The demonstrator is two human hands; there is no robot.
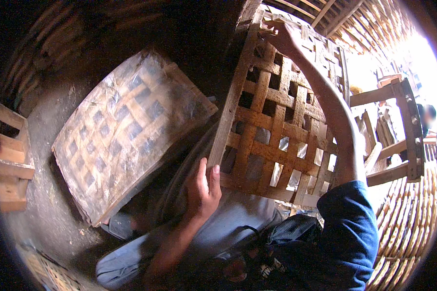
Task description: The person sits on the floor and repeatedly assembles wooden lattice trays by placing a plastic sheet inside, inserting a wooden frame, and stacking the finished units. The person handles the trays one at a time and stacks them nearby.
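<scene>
A woven bamboo-strip tray (281,110) with a wooden frame stands tilted up in front of me, light showing through its square gaps. My left hand (205,191) grips the lower end of its left frame rail, with the thumb and a finger on either side of the wood. Up at the tray's top left corner, my right hand (280,39) has its fingers bent over the frame; the fingertips are partly in shadow. On the ground to the left lies a second woven tray (131,131), covered with clear crinkled plastic sheeting.
A wooden crate-like piece (12,160) stands at the far left. On the right is an upright wooden frame (408,131), next to a slatted bamboo surface (403,218). Part of another woven piece (51,271) shows at the lower left. A person (428,116) is at the far right.
</scene>
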